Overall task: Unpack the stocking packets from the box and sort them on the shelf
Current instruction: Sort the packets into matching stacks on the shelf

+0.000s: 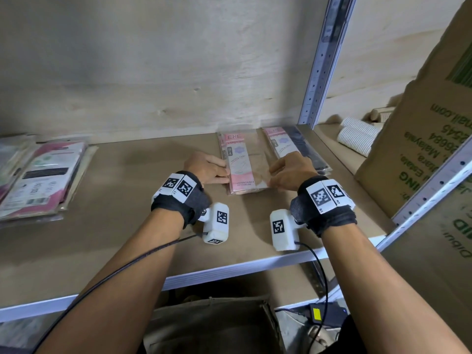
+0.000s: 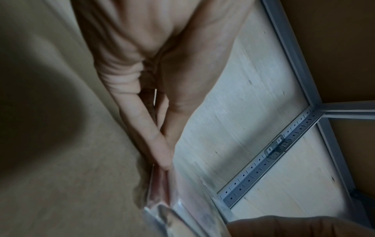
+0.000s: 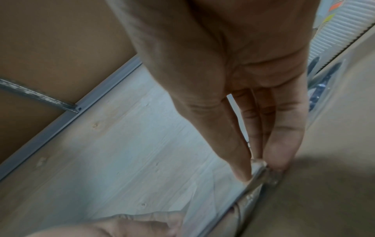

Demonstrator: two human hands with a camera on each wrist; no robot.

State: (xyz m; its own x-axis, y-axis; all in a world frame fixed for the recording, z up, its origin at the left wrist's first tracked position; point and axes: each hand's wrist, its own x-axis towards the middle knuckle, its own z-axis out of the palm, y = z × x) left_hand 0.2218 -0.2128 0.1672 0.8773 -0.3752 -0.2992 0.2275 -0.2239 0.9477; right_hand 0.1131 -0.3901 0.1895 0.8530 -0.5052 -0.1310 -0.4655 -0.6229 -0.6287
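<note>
Under both hands: shelf board [image 1: 115, 221]. Well R of R hand [image 1: 291, 172]: big cardboard box [image 1: 421, 154]. Far L of L hand [image 1: 207, 168]: mixed packet pile [image 1: 43, 180]. Just behind R hand: dark packet stack [image 1: 301, 146]. Between the 2 hands, flat on board: pink packet stack [image 1: 242, 172], L edge pinched by L thumb & fingers, R edge by R thumb & fingers.

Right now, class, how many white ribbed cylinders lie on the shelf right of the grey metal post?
2. One white ribbed cylinder lies farther back, the other just in front, beside it. The brown cardboard box may hide more.
</note>
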